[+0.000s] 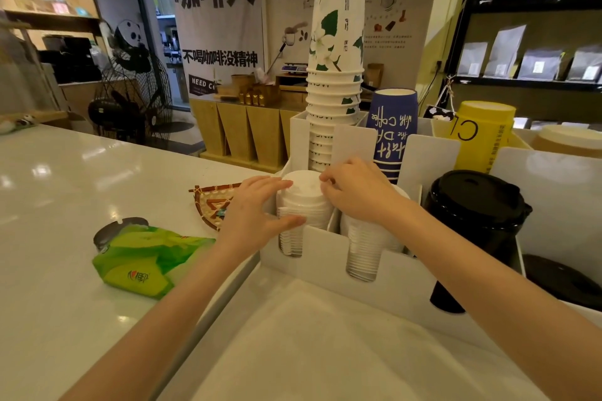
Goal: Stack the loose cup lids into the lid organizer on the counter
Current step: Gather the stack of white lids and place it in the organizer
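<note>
Left fingers (286,185): spread wide and curved, thumb low on the near side of the white lid stack (304,205), the others lying over its top rim; they cup the stack rather than pinch it, which looks meant to keep the column from leaning.
Right fingers (329,184): bent down onto the far right edge of the top lid, tips touching it; whether they grip a single lid or only press on it I cannot tell.
Left hand (257,208): reaches in from the worktop side, closing the stack's open left flank.
Right hand (355,192): comes over the divider, above the neighbouring column of white lids (365,247).
Lid stack: stands upright in the leftmost front slot of the lid organizer (329,257), rising above the slot wall, so the top lids have no support but the hands.
Step, as I judge it: seating and squaring the top lids so that they nest.
Organizer: white, cut-out fronts show each column; black lids (475,202) fill a slot further right.
Behind: tall floral paper cups (337,42), blue cups (392,127) and yellow cups (485,137) stand upside down in the rear bays.
Worktop (65,192): pale and glossy; a green tissue pack (146,260) and a small woven tray (215,205) lie left of the organizer, apart from it.
Loose lids: none visible on the worktop.
</note>
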Available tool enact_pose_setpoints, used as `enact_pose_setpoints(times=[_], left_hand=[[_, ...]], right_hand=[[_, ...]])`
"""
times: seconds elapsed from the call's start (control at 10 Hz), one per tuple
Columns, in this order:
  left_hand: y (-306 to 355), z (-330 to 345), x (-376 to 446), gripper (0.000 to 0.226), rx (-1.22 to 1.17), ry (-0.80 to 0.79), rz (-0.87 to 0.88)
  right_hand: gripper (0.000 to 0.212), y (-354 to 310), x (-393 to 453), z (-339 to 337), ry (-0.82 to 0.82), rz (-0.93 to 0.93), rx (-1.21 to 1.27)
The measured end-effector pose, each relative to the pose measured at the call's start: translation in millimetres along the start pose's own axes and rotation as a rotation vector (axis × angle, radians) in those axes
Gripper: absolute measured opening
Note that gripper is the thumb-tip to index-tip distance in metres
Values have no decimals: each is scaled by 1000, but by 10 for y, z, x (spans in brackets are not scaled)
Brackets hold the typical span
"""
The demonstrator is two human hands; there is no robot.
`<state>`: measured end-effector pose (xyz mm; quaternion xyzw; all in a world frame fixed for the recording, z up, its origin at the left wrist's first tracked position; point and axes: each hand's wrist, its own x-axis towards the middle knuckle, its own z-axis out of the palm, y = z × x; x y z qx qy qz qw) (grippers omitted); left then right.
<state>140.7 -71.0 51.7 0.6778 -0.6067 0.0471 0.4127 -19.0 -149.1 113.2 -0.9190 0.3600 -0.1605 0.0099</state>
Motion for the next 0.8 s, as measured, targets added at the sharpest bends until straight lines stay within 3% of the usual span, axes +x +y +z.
enact_pose_setpoints(times=[0.4, 0.6, 0.7, 0.8], left_hand=[[-46, -200, 117, 68, 88, -258, -1], [101, -262, 220, 66, 264, -311, 33], [195, -302, 276, 69, 356, -412, 32], [381, -429, 436, 69, 389, -562, 1]], right_hand=[[33, -23, 59, -11, -58, -1, -74], [31, -10, -32, -28, -59, 13, -55], [35, -8, -150, -107, -139, -23, -7], [41, -30, -448, -465, 19, -37, 252]])
